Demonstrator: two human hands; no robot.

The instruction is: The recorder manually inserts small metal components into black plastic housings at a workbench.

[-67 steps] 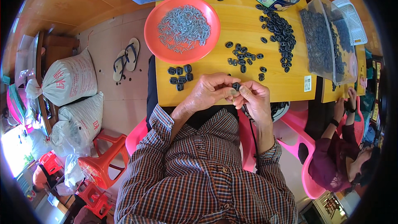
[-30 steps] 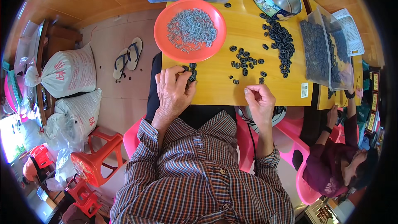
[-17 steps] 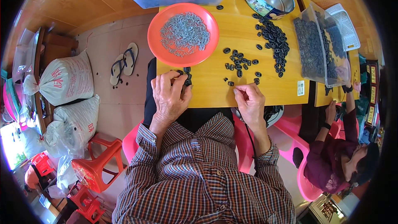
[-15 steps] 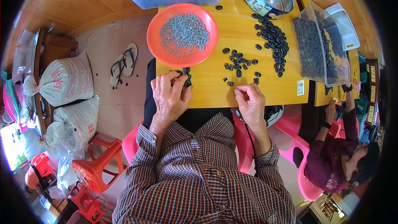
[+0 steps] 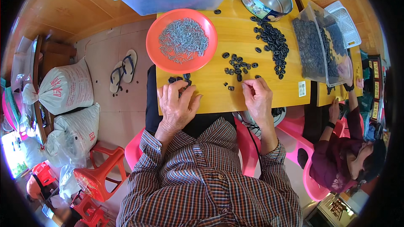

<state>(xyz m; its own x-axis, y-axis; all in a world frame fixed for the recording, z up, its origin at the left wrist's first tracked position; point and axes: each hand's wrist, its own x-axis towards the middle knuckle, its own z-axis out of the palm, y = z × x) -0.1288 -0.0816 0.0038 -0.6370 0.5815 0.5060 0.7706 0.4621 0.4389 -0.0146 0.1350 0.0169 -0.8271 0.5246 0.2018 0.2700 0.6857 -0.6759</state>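
Observation:
My left hand (image 5: 176, 104) rests at the table's near left edge, its bent fingers curled over a small black plastic piece (image 5: 181, 93). Several more such pieces (image 5: 186, 77) lie beyond its fingertips, below the orange plate (image 5: 152, 50) of short grey screw-like pins (image 5: 183, 38). Over the front edge, my right hand (image 5: 258, 96) has thumb and forefinger pinched together; what is between them, if anything, is too small to make out. A loose group of black oval pieces with two holes (image 5: 238, 65) lies just past it, with one piece (image 5: 231, 88) to its left.
A larger heap of black pieces (image 5: 275, 44) lies farther right. Behind stand a clear tub (image 5: 176, 2) of black parts and a round tin (image 5: 256, 7). Another clear box (image 5: 309, 50) sits at the right, where a co-worker (image 5: 341, 164) reaches in. Stools and sacks (image 5: 69, 86) stand at the left.
The view has shifted slightly. My left hand has slid a little to the right over the black pieces, and its thumb points farther outward. My right hand stays pinched near the same spot.

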